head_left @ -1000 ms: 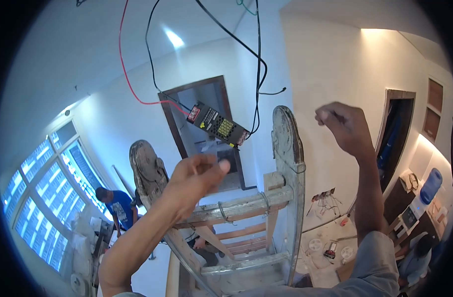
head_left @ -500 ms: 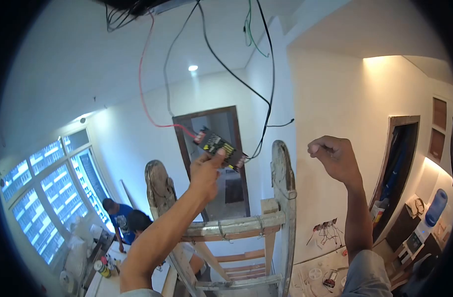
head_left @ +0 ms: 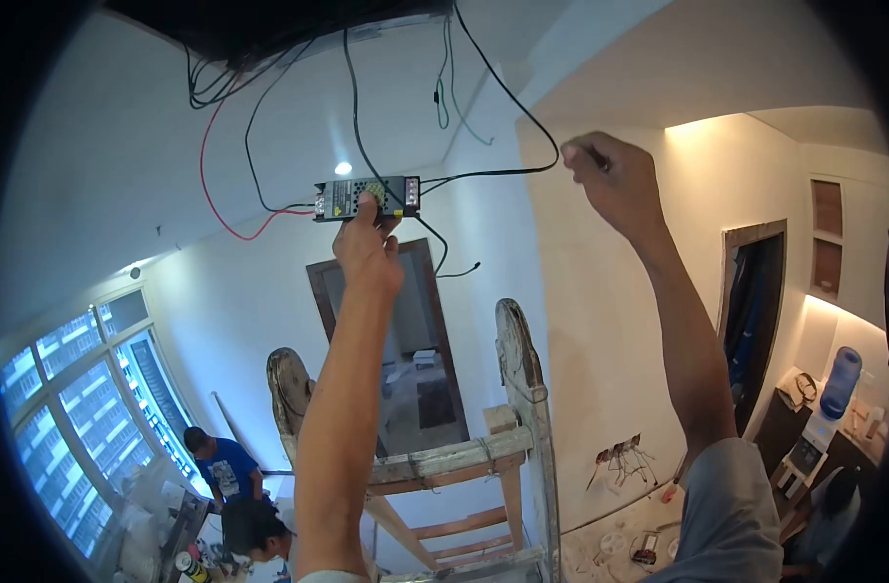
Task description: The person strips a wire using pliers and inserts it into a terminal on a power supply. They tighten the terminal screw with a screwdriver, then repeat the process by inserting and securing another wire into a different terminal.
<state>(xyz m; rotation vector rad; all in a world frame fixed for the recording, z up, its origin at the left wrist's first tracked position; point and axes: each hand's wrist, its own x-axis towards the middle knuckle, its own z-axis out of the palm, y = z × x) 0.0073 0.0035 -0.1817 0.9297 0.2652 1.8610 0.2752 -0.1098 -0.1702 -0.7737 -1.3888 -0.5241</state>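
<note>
Raised toward the ceiling, my left hand (head_left: 367, 255) grips a metal-cased power supply (head_left: 391, 194), thumb across its perforated face. A red wire (head_left: 204, 160) and a thin dark wire join its left terminals. Black cables (head_left: 493, 173) run from the terminals at its right end, one looping up to the ceiling. My right hand (head_left: 615, 180) is up on the right, fingers curled and closed, fingertips right at the bend of that black cable. I cannot tell what is pinched in them.
A dark ceiling opening (head_left: 270, 34) with hanging wires is overhead. Below my arms stands a worn wooden ladder (head_left: 454, 462). Two people (head_left: 226, 466) are at a cluttered table lower left, and another person (head_left: 833, 505) is lower right. Wires poke from a wall box (head_left: 621, 452).
My left hand has lifted the power supply up and left and turned it level. My right hand has risen and moved left to the black cable's bend. The view has shifted upward.
</note>
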